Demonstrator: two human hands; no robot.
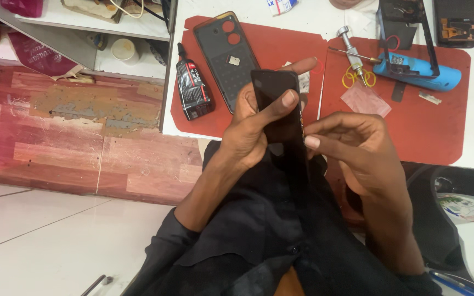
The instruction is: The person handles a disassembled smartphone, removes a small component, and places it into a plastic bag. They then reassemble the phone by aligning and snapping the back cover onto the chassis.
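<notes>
Phone (pixel 281 118) long axis vertical, top away, left hand (pixel 248 129) fingers gripping it, right hand (pixel 352 145) fingertips pinching edge

Black phone (pixel 281 118), red mat (pixel 412 126)

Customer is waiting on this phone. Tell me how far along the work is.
Done: the back cover is off and lies face-down on the red mat beside the black glue tube. In hand: the left hand and right hand hold the black phone upright over the lap, fingers along its edges. Left: the cover is not yet back on.
</notes>
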